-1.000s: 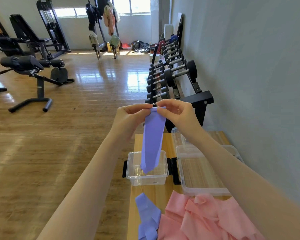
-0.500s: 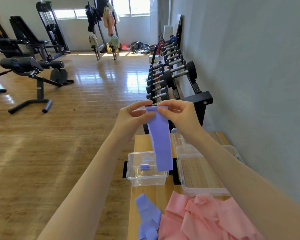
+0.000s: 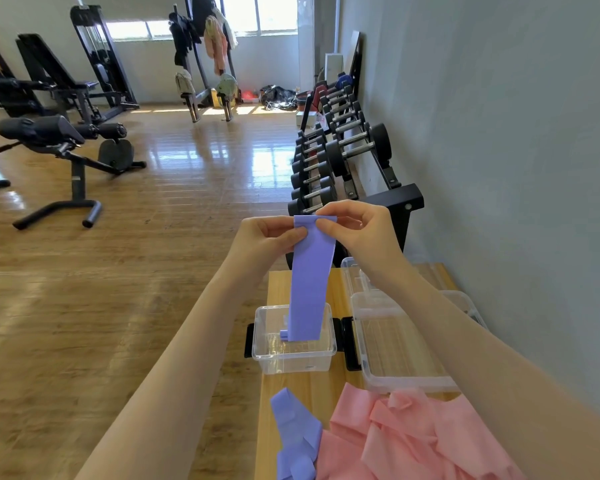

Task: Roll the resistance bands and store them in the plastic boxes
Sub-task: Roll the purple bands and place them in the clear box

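Observation:
A purple resistance band hangs straight down in front of me. My left hand pinches its top left corner and my right hand pinches its top right corner. The band's lower end dangles over a small clear plastic box on the wooden table; a small purple roll peeks out inside that box. A larger clear box stands to the right. More purple bands and a heap of pink bands lie at the table's near end.
The narrow wooden table stands along the grey wall on the right. A dumbbell rack sits just beyond it. Gym benches and machines stand on the wooden floor to the left.
The hanging band swung right half a second ago and now hangs straight over the small box again. Both hands stay at its top edge.

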